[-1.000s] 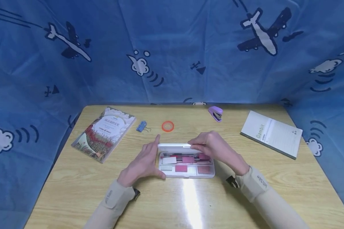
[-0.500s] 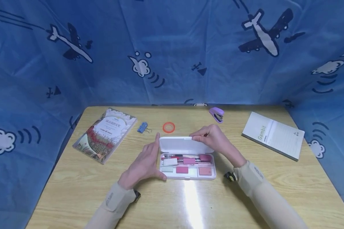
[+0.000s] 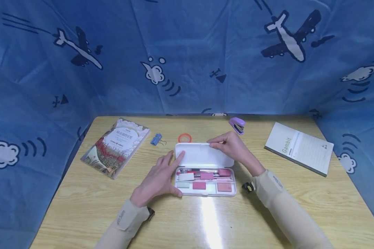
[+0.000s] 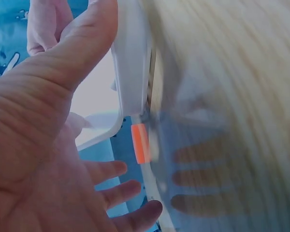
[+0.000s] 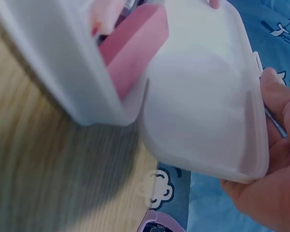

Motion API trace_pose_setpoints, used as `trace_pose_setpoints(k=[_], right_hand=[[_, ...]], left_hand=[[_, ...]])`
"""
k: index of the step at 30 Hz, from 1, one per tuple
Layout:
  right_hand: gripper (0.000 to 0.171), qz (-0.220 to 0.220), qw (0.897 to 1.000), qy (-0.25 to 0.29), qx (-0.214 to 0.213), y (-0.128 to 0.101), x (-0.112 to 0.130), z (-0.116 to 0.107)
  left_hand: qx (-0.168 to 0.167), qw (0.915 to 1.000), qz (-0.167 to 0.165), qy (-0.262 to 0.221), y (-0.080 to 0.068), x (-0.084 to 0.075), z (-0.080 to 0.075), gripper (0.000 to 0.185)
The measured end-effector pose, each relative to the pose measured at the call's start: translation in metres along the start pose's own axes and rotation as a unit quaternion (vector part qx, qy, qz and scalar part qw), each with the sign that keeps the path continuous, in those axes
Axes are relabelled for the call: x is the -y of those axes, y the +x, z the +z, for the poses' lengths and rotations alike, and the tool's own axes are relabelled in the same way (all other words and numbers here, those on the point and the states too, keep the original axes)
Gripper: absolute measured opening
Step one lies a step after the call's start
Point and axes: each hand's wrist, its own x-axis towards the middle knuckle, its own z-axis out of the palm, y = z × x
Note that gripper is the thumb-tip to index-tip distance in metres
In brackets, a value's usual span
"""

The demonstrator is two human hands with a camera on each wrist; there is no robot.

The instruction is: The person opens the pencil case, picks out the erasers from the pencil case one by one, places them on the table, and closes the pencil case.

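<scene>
A white pencil case (image 3: 210, 188) lies on the table with its lid (image 3: 205, 155) raised and tilted back. Pens (image 3: 202, 170) lie in its rear compartment under a white eraser (image 3: 186, 177) and pink ones. In the front compartments sit a pale green eraser (image 3: 183, 185), a deep pink eraser (image 3: 199, 185) and a lighter pink eraser (image 3: 224, 187). My right hand (image 3: 232, 147) pinches the lid's upper edge, right of its middle. With fingers spread, my left hand (image 3: 156, 178) braces the case's left side, thumb by the front corner and index finger at the lid.
Behind the lid is an orange tape roll (image 3: 185, 138), partly hidden. A blue binder clip (image 3: 157, 139) and a book (image 3: 115, 148) lie to the left. A purple stapler (image 3: 237, 125) stands at the back, and a notebook (image 3: 299, 148) lies right.
My right hand has swung the lid up and back, showing more of its inside. My left index finger has shifted from beside the case onto the lid's left part.
</scene>
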Motion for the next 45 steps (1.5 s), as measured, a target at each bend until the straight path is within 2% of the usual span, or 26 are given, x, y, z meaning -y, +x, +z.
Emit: trace_pose_setpoints(k=[6, 9, 12, 14, 18, 24, 29, 36, 40, 45], right_hand=[[0.037, -0.068, 0.997, -0.031, -0.036, -0.005, -0.005, -0.001], [0.039, -0.097, 0.992, -0.048, -0.063, -0.009, 0.003, 0.003], [0.034, -0.109, 0.990, -0.057, -0.072, -0.016, 0.017, 0.014], [0.032, -0.109, 0.991, -0.058, -0.057, -0.021, 0.025, 0.024], [0.030, -0.096, 0.993, -0.074, 0.004, -0.029, 0.036, 0.043], [0.035, -0.094, 0.982, -0.153, 0.063, -0.035, 0.040, 0.061], [0.038, -0.062, 0.974, -0.197, 0.093, -0.035, 0.041, 0.067], [0.040, -0.053, 0.964, -0.232, 0.117, -0.031, 0.045, 0.073], [0.038, -0.053, 0.962, -0.242, 0.117, -0.029, 0.047, 0.078], [0.033, -0.074, 0.956, -0.263, 0.107, -0.028, 0.048, 0.084]], left_hand=[[0.017, 0.9998, -0.006, -0.012, 0.002, 0.002, -0.003, 0.147], [0.022, 0.9997, -0.009, -0.011, 0.002, 0.004, -0.006, 0.147], [0.027, 0.9995, -0.013, -0.012, 0.003, 0.004, -0.007, 0.146], [0.029, 0.9994, -0.015, -0.012, 0.004, 0.005, -0.008, 0.145], [0.033, 0.9993, -0.014, -0.013, 0.005, 0.005, -0.008, 0.144], [0.034, 0.9993, -0.008, -0.010, 0.005, 0.006, -0.007, 0.143], [0.035, 0.9993, -0.006, -0.008, 0.005, 0.006, -0.006, 0.143], [0.037, 0.9992, -0.010, -0.011, 0.004, 0.005, -0.007, 0.142], [0.036, 0.9992, -0.011, -0.012, 0.003, 0.005, -0.008, 0.143], [0.038, 0.9991, -0.012, -0.014, 0.001, 0.006, -0.006, 0.142]])
